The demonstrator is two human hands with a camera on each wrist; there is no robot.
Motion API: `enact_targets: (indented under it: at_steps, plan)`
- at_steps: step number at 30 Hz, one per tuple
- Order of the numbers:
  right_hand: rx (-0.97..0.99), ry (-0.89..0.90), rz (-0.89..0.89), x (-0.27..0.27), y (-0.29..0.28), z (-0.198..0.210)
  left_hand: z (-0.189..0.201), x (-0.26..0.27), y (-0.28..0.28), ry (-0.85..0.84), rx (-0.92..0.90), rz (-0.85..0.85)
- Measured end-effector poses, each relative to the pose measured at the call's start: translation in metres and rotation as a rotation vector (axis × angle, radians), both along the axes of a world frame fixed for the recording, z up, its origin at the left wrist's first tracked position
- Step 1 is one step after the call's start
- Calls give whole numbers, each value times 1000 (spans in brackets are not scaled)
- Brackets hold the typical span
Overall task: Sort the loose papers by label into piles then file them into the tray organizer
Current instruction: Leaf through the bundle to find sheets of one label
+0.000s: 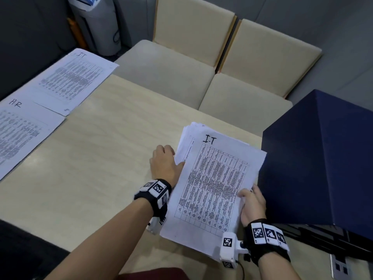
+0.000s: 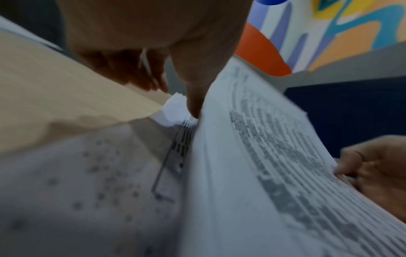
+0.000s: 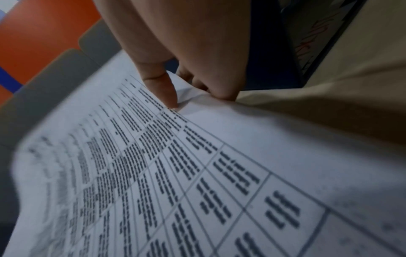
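A stack of printed papers (image 1: pixel 186 136) lies on the table near its right side. Its top sheet (image 1: pixel 214 178) carries a table and the handwritten label "I.T". My right hand (image 1: pixel 252 203) pinches that sheet's right edge, thumb on top (image 3: pixel 167 90) and fingers under it. The sheet (image 2: pixel 252 173) is lifted off the page below (image 2: pixel 87 182). My left hand (image 1: pixel 165 162) grips the stack's left edge, with its thumb (image 2: pixel 193 97) on the stack under the raised sheet and its fingers curled beside it. At the far left lie an "IT" pile (image 1: pixel 76 79) and an "HR" pile (image 1: pixel 22 134).
A dark blue box (image 1: pixel 323 158) stands right of the stack, close to my right hand, with black trays (image 1: pixel 323 237) showing below it. Beige chairs (image 1: pixel 201 57) line the table's (image 1: pixel 101 158) far side. A socket panel (image 1: pixel 341 267) sits at the table's near right corner.
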State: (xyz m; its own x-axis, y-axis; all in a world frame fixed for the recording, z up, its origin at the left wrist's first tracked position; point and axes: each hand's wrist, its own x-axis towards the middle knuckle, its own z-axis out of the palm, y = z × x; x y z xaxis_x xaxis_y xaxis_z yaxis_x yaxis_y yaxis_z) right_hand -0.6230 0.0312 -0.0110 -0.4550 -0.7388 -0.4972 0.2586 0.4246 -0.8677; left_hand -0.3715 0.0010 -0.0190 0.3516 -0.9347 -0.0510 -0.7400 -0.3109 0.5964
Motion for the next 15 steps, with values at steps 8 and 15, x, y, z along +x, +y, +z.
enact_targets:
  at_steps: [8,15]
  plan:
    - [18,-153,-6,-10,1,-2,43,-18,-7,705,271,-318]
    - [28,-165,24,-10,-2,-2,48,-23,-7,792,217,-388]
